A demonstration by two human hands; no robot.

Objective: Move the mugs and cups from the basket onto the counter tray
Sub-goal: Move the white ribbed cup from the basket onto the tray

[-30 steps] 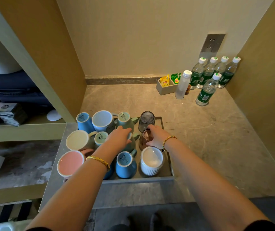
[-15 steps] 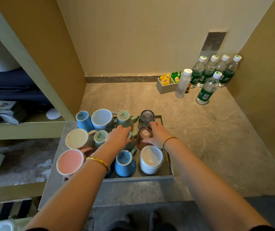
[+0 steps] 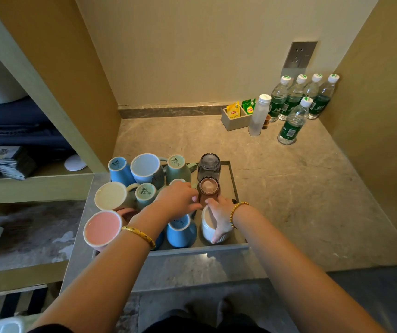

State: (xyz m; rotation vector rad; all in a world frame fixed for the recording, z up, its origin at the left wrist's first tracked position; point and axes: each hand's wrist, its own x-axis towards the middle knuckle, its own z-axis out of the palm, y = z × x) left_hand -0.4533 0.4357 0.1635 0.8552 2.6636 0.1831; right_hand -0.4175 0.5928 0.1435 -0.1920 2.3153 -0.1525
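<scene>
Right hand: grip closed around white cup | left hand: over mugs, grip state indeterminable | tray: on tabletop

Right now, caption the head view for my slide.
Both hands over upturned mugs on the tray; right hand grips the white cup.

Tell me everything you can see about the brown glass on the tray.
The brown glass is a small tumbler of see-through amber-brown glass, standing upside down with its round base facing up. It sits on the grey tray near the right rim, just in front of a similar grey glass. The left hand reaches over beside it, fingertips at its left side, and the right hand, which rests on the white cup, has a finger at its lower edge. Firm contact cannot be told.
</scene>
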